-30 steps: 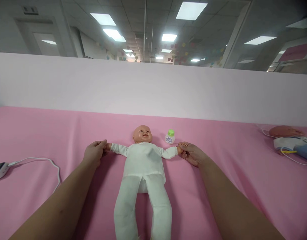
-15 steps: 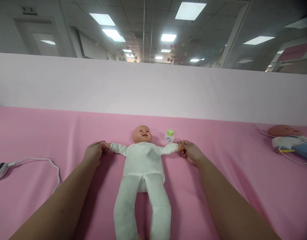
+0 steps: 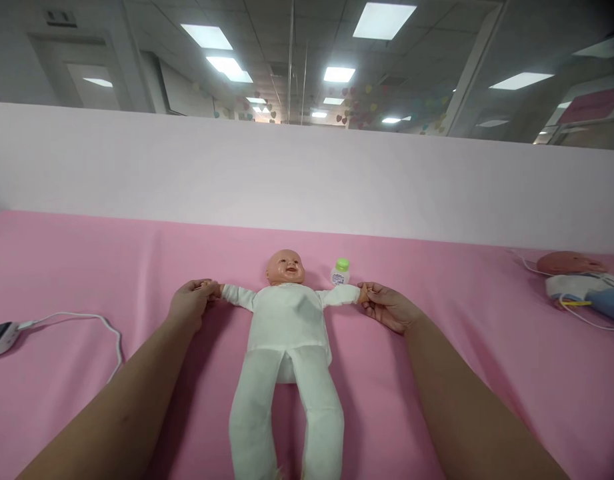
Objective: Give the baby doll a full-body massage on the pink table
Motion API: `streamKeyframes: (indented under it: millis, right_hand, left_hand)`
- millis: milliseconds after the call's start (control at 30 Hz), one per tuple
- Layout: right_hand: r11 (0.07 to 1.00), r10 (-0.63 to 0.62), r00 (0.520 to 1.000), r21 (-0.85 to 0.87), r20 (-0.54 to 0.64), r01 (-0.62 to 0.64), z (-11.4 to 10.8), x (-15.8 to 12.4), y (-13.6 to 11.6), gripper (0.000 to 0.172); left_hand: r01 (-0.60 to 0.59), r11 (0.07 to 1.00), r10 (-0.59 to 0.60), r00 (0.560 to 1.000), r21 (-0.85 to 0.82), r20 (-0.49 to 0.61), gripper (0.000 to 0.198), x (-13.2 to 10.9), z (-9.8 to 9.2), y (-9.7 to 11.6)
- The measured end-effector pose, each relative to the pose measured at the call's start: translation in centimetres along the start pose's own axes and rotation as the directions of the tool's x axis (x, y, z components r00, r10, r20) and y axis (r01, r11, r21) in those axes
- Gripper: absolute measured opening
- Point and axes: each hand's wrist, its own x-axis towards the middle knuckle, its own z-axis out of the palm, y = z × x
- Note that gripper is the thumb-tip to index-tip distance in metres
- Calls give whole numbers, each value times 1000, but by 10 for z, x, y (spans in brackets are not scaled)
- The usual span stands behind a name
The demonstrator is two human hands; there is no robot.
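A baby doll [image 3: 289, 317] with a bare head and a white cloth body lies face up, its arms stretched out to both sides. With closed fingers my left hand [image 3: 191, 305] grips the doll's hand on the left. The doll's other hand is pinched between the thumb and fingers of my right hand [image 3: 388, 307]. Just above the doll's right-side arm stands a small clear bottle [image 3: 340, 273] with a green cap and a printed label. The doll's feet are cut off by the lower edge of the view.
Pink sheeting [image 3: 417, 267] covers the surface, with a white low wall [image 3: 307, 177] behind it. At far left lies a white handheld device [image 3: 1, 339] with a white cable [image 3: 94, 316]. A second doll [image 3: 569, 263] in white and blue lies at far right, with thin tubing around it.
The doll's arms remain held out in both hands. My right hand and wrist have shifted slightly to the right, and the whole view has moved a little.
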Motion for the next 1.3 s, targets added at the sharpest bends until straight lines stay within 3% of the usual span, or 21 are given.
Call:
streamKeyframes:
  millis: [100,333,500,700,833,933,1033,1100,1200,1300]
  right_hand:
    - [999,-6,1000,-41,-18,5,4,-1,0,22]
    - [990,-37,988,-142,-150,16,10,4,2,42]
    - [979,-64,949,-204,-309,0,11,10,5,42]
    - [951,-125,886,-310,-446,-22,5,10,3,31]
    - [966,-66,915,-256,-399,-42,4,6,0,17]
    - [988,-28,951,-154,-309,-21,5,0,-4,24]
    - [996,-39,984,-88,-172,24,6,-4,-7,20]
    - [996,-66,993,-65,-98,60,7,-4,-6,21]
    - [998,-62,990,-38,-129,58,15,2,0,29]
    - [997,-1,992,-77,-123,-8,31,9,8,37]
  left_hand:
    - [20,1000,-20,1000,9,19,37,2,-2,-1]
    - [33,999,-31,999,36,-31,30,12,-4,-9]
    - [117,993,-116,989,4,-94,12,13,1,-5]
    - [132,990,-136,987,-47,-91,26,11,3,-2]
    - [140,988,-145,986,-66,-77,31,12,2,-3]
    - [141,986,-146,988,-87,-48,24,11,2,-3]
    - [122,984,-122,992,-133,9,11,9,4,-1]
    - [106,978,-94,993,-178,74,12,6,6,1]
    - [109,968,-66,980,-228,188,21,0,11,3]
    - [153,976,-107,955,-155,275,28,-7,15,5]
